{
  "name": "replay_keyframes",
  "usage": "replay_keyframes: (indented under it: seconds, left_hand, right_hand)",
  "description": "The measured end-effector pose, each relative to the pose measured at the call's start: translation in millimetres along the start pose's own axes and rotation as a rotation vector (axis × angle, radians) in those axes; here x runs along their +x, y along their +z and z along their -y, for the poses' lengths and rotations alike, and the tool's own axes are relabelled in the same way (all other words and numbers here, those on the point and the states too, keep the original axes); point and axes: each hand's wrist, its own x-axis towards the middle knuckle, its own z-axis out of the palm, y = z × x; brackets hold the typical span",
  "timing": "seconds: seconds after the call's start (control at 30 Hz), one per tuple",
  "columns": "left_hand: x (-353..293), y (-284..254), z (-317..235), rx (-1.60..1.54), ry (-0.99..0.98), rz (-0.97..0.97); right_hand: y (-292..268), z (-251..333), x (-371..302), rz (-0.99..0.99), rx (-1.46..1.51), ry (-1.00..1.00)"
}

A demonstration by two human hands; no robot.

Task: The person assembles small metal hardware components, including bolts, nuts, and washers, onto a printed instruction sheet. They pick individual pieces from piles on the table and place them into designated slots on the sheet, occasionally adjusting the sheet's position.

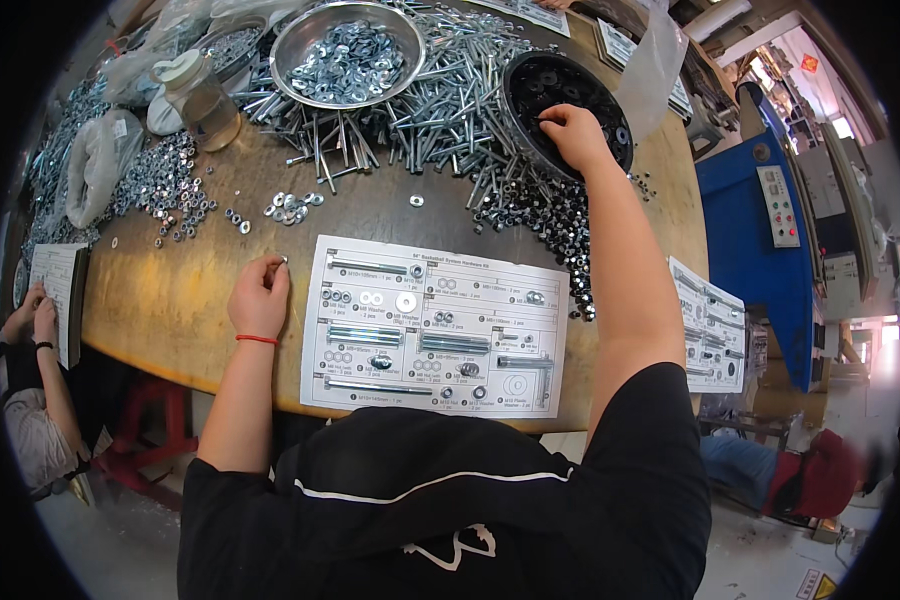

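My left hand [260, 298], with a red cord round the wrist, is closed at the left edge of a printed hardware card [450, 398]. A small shiny metal piece shows at its fingertips, too small to name. My right hand [576, 142] reaches into a black bowl [518, 140] of dark round washers at the far right. Its fingers are pinched together; whatever they hold is hidden. On the card, bolts, nuts and washers lie over several of the printed pictures. A lone washer [417, 201] lies beyond the card, and a small group of washers [292, 207] is to its left.
A steel bowl of washers [355, 60] stands at the back on heaped long bolts [460, 100]. Black nuts [540, 220] spill below the black bowl. Nuts [170, 180] and a jar [202, 105] are at left. Another person's hands [32, 315] hold a card stack at far left.
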Motion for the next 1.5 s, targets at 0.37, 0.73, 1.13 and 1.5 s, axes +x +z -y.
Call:
replay_keyframes:
  seconds: [0.37,0.73,1.13,1.5]
  left_hand:
    - [1,11,23,-0.024,-0.046,0.052]
    - [8,7,20,-0.056,-0.048,0.145]
    - [-54,-14,-36,-0.507,-0.207,0.488]
    - [-48,-14,-64,-0.777,-0.309,0.639]
  right_hand:
    - [-33,23,-140,-0.245,0.706,0.127]
    - [43,53,-400,0.020,0.461,0.501]
    - [45,20,-407,-0.411,-0.096,0.434]
    - [49,33,-445,-0.343,0.136,0.656]
